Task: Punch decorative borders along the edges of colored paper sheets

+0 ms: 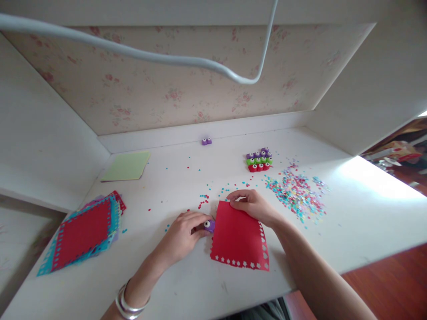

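A red sheet of paper [237, 233] lies on the white desktop, with small shapes punched along its bottom and right edges and the lower part of its left edge. My left hand [187, 231] is closed around a purple craft punch [209, 226], which sits against the sheet's left edge. At the top right corner my right hand [250, 204] pinches the same sheet between thumb and fingers. The punch's mouth is hidden, so I cannot tell how far the paper reaches into it.
Stacked punched sheets [82, 231] lie at the left, below pale green paper [126, 166]. Purple, green and red punches [259, 161] stand in rows at the back right, beside scattered confetti [300, 191]. Two purple punches [206, 141] stand near the wall. A white cable [150, 55] hangs across the top.
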Tool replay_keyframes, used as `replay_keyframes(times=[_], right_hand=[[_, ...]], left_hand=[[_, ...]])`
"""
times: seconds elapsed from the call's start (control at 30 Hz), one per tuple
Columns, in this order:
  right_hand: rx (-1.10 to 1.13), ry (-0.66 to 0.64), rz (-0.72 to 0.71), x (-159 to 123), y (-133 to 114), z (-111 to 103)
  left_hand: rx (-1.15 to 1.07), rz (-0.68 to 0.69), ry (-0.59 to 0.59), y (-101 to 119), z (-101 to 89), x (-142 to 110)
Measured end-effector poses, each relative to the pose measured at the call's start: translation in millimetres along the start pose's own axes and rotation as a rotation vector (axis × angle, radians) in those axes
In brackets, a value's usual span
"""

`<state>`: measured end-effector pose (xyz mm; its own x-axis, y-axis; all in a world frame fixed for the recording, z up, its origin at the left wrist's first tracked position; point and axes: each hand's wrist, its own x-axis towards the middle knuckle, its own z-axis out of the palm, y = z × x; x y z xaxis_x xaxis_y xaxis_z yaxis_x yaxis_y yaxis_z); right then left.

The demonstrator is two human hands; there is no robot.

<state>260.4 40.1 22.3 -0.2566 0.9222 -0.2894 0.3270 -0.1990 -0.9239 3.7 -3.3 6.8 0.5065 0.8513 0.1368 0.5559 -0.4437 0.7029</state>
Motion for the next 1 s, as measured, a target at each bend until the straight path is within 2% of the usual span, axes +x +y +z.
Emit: replay_keyframes(times=[0.37,0.53,0.77,1.0], right_hand=[[0.034,0.062,0.014,3.4,1.9,-1.8],[-0.008,0.125,-0.028,5.2,5.6,-2.1],[-0.268,0.2,-0.222,8.9,9.6,0.1],[-0.506,0.199,-0.456,12.2,13.5,-0.5]], left_hand=[[0.001,-0.002,-0.029,1.8,-0.6,0.2],[0.01,-0.002,-0.053,4.2,-3.1,-0.6],[0.031,0.029,-0.103,5.5,-4.4,-2.3],[0.061,0.031,-0.135,6.3,-6.4,-5.2]])
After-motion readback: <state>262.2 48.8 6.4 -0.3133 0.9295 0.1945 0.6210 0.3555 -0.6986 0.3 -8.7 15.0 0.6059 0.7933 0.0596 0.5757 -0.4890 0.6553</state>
